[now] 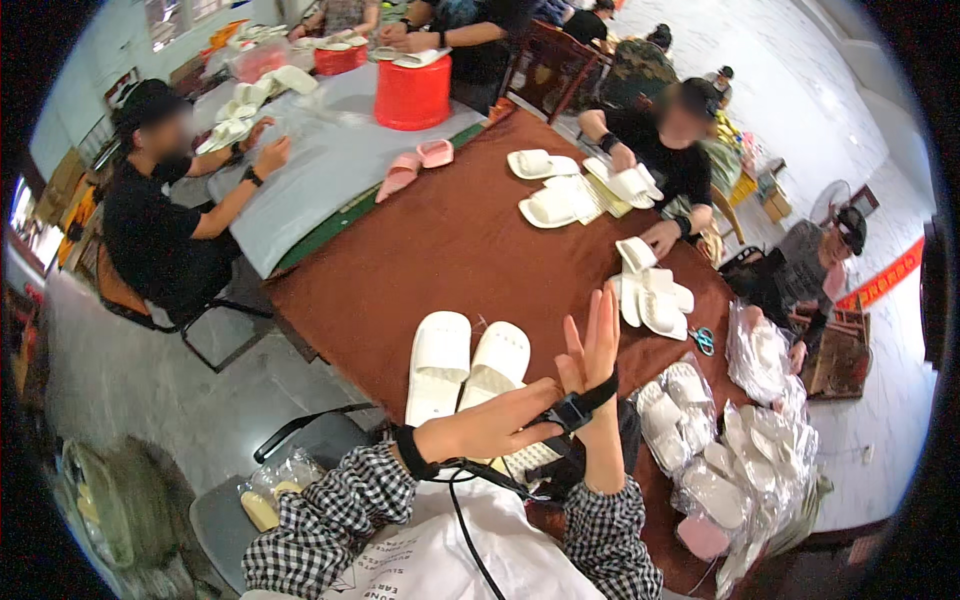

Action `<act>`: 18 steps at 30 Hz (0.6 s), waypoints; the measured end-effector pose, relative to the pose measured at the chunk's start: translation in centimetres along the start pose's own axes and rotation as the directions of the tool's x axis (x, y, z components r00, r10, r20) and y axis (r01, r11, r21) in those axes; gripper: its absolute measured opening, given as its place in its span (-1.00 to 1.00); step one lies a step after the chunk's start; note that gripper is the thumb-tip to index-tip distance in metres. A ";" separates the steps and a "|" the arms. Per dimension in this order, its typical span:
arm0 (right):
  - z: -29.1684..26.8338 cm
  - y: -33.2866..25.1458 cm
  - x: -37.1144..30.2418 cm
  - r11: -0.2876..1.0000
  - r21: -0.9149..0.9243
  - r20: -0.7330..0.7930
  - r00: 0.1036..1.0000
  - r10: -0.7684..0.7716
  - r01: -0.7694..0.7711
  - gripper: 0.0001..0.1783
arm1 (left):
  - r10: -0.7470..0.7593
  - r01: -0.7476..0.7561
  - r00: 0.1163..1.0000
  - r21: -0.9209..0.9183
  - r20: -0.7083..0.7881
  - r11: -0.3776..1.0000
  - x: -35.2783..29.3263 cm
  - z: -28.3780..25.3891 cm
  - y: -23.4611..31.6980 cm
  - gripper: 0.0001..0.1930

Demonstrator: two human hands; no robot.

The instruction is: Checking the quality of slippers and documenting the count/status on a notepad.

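My left hand (490,420) reaches across to my right wrist. Its thumb and fingers close about a small black wrist device (572,411) on a dark strap. My right hand (592,345) is raised, palm turned inward, its fingers stretched and holding nothing. A black band (413,452) circles my left wrist, and a black cord (462,510) hangs down over my white apron (455,550). Just beyond my left hand, a pair of white slippers (440,365) lies on the brown-covered table (430,240). Part of another pale sole shows below my wrists, mostly hidden.
Bagged white slippers (740,450) pile up at the table's right side, near blue-handled scissors (703,341). Across from me a person (670,140) handles more white slippers (560,190). Pink slippers (415,167) lie farther off, by a grey table (330,180) with a red stool (412,95).
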State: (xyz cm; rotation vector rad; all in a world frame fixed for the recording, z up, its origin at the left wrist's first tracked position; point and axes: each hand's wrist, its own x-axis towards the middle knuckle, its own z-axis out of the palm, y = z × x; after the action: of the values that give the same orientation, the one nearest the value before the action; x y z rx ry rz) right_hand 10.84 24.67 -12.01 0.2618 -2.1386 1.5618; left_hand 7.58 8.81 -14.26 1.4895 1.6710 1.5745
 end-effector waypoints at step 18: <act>0.2 2.2 3.5 0.549 -0.835 -0.014 0.994 -0.112 0.050 -0.01 | -0.104 0.107 0.980 -0.009 0.168 0.994 0.6 1.4 -0.6 -0.61</act>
State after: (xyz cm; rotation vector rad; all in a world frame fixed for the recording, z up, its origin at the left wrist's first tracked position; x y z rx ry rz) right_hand 6.82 25.61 -12.27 -0.0295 -2.4977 0.3293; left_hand 8.32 10.14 -14.98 1.4556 1.6085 1.3665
